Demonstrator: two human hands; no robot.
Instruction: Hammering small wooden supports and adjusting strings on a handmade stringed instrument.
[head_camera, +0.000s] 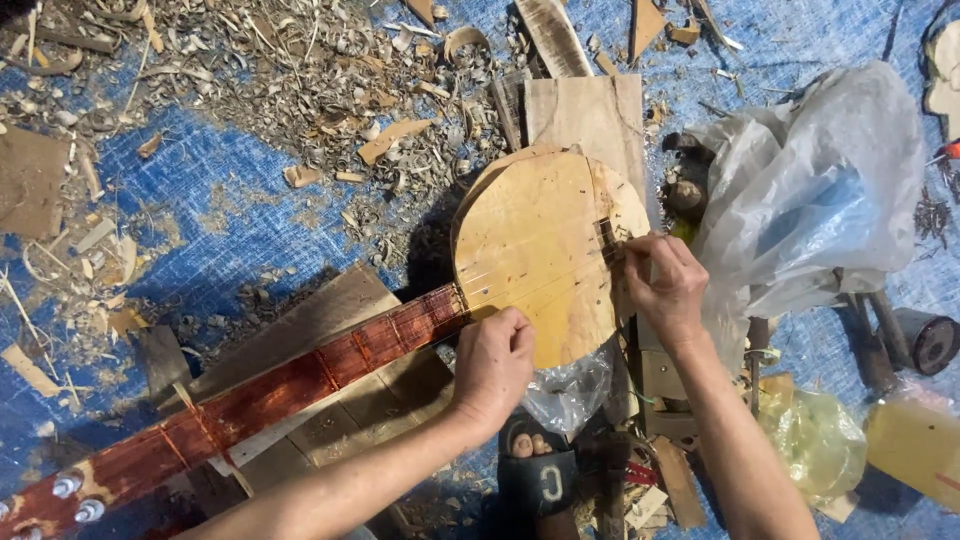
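While lying flat mid-frame, round pale plywood-faced instrument body (540, 250), smooth, one; one glossy red-brown fretted neck (300, 385) running toward 8 o'clock, long axis diagonal. Left hand (492, 368) curled shut over body's 6 o'clock rim. Right hand (662, 285) fingertips pinched at small dark bridge (607, 238), 3 o'clock. Curled wood shavings (300, 80) toward 11; crumpled clear plastic bag (810, 190) at 3.

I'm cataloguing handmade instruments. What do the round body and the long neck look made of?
Round body: apparently bare, unfinished pale wood, with visible grain lines and a matte surface. Long neck: probably wood too, stained or varnished reddish-brown, its glossy sheen showing. The left hand rests at the body's edge, the right hand at its far side.
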